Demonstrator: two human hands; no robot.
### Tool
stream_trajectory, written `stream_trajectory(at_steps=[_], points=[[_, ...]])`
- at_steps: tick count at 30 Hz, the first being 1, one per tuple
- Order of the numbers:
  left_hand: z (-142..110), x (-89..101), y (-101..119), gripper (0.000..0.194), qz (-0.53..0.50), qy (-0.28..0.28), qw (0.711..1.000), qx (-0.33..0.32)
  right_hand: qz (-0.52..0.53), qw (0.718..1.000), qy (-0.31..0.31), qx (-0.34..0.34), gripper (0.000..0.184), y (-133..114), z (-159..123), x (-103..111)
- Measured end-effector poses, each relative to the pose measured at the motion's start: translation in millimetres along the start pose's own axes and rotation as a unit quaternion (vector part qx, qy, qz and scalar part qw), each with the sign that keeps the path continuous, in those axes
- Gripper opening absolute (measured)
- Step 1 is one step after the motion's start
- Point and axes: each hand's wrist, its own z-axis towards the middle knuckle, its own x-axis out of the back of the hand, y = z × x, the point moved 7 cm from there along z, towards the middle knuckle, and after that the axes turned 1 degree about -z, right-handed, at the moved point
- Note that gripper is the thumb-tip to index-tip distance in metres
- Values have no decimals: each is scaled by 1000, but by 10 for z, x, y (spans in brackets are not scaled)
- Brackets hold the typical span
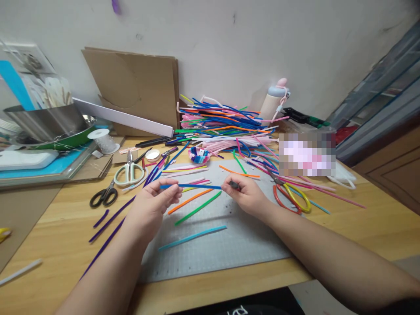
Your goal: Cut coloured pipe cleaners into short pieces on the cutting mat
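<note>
A blue pipe cleaner (200,186) is stretched level between my hands above the grey cutting mat (210,249). Its left end is gripped by my left hand (160,199), fingers closed. My right hand (244,192) pinches the other end, and a small dark object (234,185) that I cannot identify shows within its curled fingers. Just below lie an orange pipe cleaner (188,202) and a green pipe cleaner (198,209). Nearer me on the mat rests a light blue pipe cleaner (193,238). Purple pipe cleaners (113,218) pass beside and under my left forearm.
Behind the mat rises a heap of pipe cleaners (223,118), with a striped coiled piece (199,155) before it. White-handled scissors (129,173) and black scissors (104,197) lie left; red-and-yellow pliers (290,194) lie right. A bottle (274,103) and cardboard (134,87) stand against the wall.
</note>
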Motion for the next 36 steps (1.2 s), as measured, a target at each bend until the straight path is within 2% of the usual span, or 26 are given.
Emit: stream_trajectory(at_steps=[2, 4, 9, 12, 17, 36], points=[[21, 17, -40, 30, -72, 16, 997, 15, 15, 1000, 0, -9, 32, 8, -9, -10], [36, 38, -40, 29, -101, 37, 994, 4, 43, 999, 3, -17, 30, 13, -20, -12], [43, 158, 125, 26, -122, 101, 983, -98, 140, 989, 47, -26, 31, 92, -16, 42], [35, 194, 208, 24, -118, 108, 979, -130, 96, 993, 57, -46, 27, 157, -2, 50], [18, 218, 256, 22, -110, 123, 976, -142, 22, 995, 73, -62, 32, 163, 1, 72], [11, 207, 256, 24, -112, 128, 976, -138, -33, 995, 77, -46, 29, 90, -30, 58]])
